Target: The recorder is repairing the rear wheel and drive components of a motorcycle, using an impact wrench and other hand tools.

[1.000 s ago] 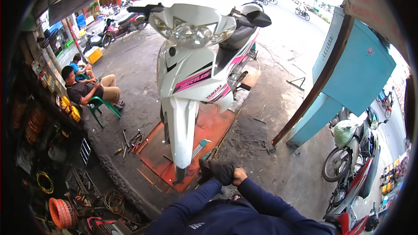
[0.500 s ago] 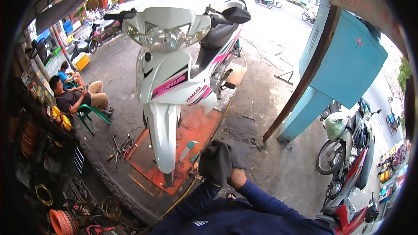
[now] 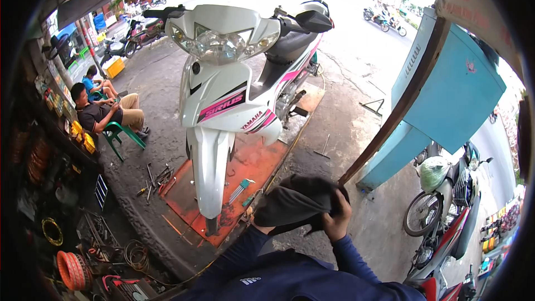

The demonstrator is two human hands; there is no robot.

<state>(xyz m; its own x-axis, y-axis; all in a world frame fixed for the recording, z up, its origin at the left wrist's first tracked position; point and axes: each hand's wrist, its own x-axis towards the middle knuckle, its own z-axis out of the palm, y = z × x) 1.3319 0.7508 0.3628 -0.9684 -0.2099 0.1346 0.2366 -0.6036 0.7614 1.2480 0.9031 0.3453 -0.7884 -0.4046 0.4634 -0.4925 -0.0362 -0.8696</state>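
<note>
A dark grey cloth (image 3: 295,203) is bunched up between my two hands, close in front of my body. My right hand (image 3: 339,218) has its fingers wrapped round the right edge of the cloth. Of my left hand (image 3: 264,228) only a strip near the wrist shows; the cloth covers its fingers. Beyond them a white motorbike with pink and black stripes (image 3: 223,100) stands on an orange-red platform (image 3: 262,156), its front facing me. On the platform, right of the front wheel, lies a set of hex keys in a teal holder (image 3: 241,189).
Hand tools (image 3: 150,181) lie left of the platform. At the left, two people sit, one on a green chair (image 3: 120,131). Lower left are an orange-red ring-shaped part (image 3: 73,270) and coiled wire (image 3: 135,255). A light-blue cabinet (image 3: 454,83) and a parked motorbike (image 3: 446,212) stand right.
My right hand has moved right and up from beside the left, pulling the cloth wider. The view has shifted slightly, so the motorbike sits a little farther right.
</note>
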